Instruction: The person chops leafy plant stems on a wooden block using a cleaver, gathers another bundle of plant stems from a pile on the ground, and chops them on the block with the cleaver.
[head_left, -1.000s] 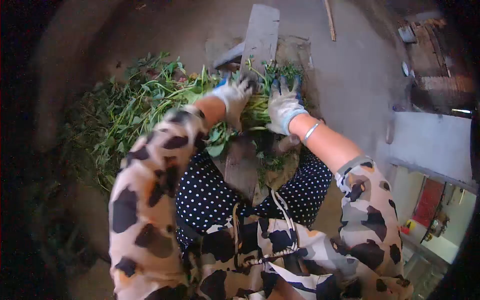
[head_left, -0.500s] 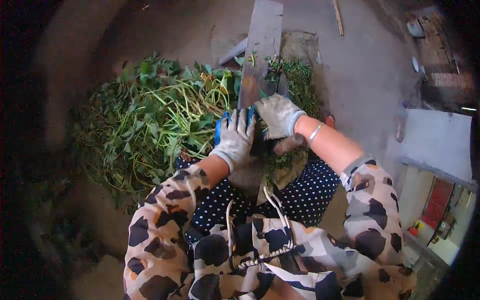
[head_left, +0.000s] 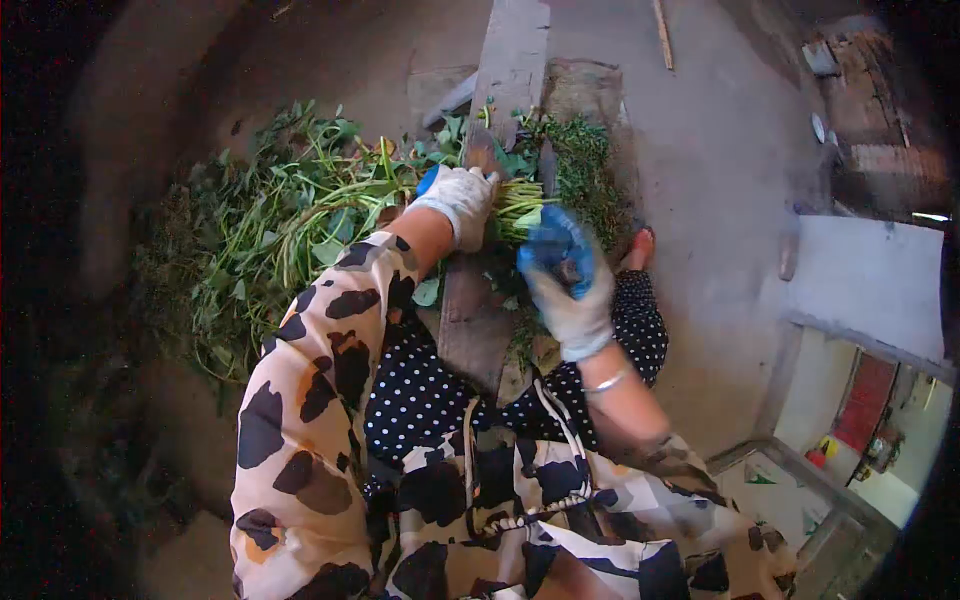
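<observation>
My left hand (head_left: 466, 205), in a pale work glove with blue coating, is closed around a bunch of green leafy stems (head_left: 350, 195) on a wooden board (head_left: 475, 330). The cut-looking stem ends (head_left: 518, 205) stick out to the right of the fist. My right hand (head_left: 568, 285), in the same kind of glove, is just right of these ends, slightly blurred. Its blue palm side shows, with the fingers curved and a gap between them and the thumb; no held object shows there.
A big heap of leafy vines (head_left: 230, 260) lies left of the board. Smaller greens (head_left: 585, 165) lie on a worn sheet to its right. A stick (head_left: 663, 35) lies on the floor farther off. A pale panel (head_left: 865, 290) stands at the right.
My left hand has moved up the board and closed on the stems, whose ends now show on the right. My right hand has moved down and turned its palm side into view.
</observation>
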